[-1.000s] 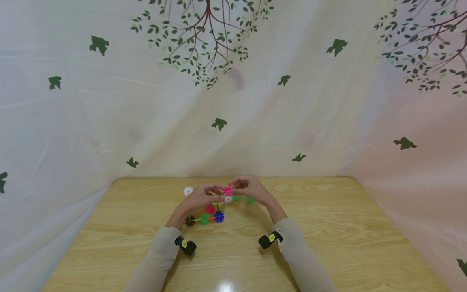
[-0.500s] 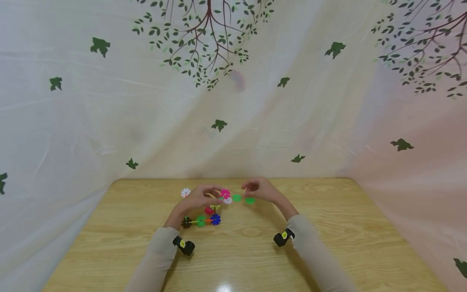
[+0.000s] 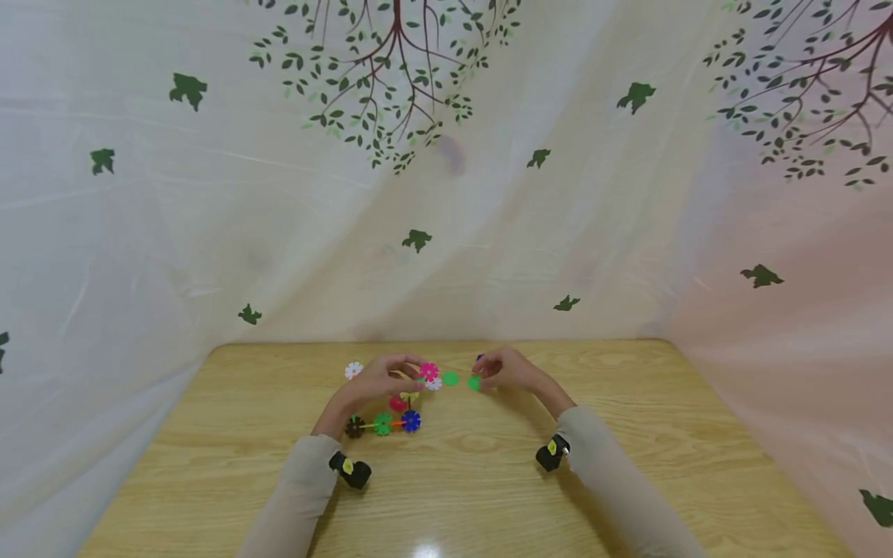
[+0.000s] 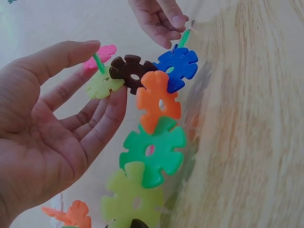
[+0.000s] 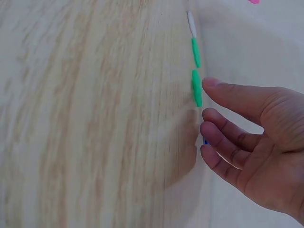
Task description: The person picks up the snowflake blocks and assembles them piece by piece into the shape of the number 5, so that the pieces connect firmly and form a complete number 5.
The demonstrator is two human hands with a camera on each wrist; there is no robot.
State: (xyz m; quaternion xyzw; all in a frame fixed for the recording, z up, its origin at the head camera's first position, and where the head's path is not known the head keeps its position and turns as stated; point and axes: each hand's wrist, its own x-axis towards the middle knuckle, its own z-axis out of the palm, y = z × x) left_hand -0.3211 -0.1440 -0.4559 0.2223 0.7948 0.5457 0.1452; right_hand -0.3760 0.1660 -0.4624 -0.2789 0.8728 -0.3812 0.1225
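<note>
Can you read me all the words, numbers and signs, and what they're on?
There are none I can read.
Yellow patches on the black wrist devices: too small to tell if they show a sign.
Flower-shaped pieces: no writing visible.
Backdrop cloth: only leafy branches and dark green shapes, no letters.

In the head view, 2 hands (image 3: 380, 380) (image 3: 514, 370), 2 wrist cameras (image 3: 356, 473) (image 3: 549, 457), 2 white discs (image 3: 353, 370) (image 3: 434, 384), 1 table (image 3: 467, 480)

Left hand (image 3: 377, 380) pinches, thumb (image 4: 61, 57) opposite fingers (image 4: 108, 118); right hand (image 3: 512, 370) curves loosely, its fingertip contact hard to judge!
</note>
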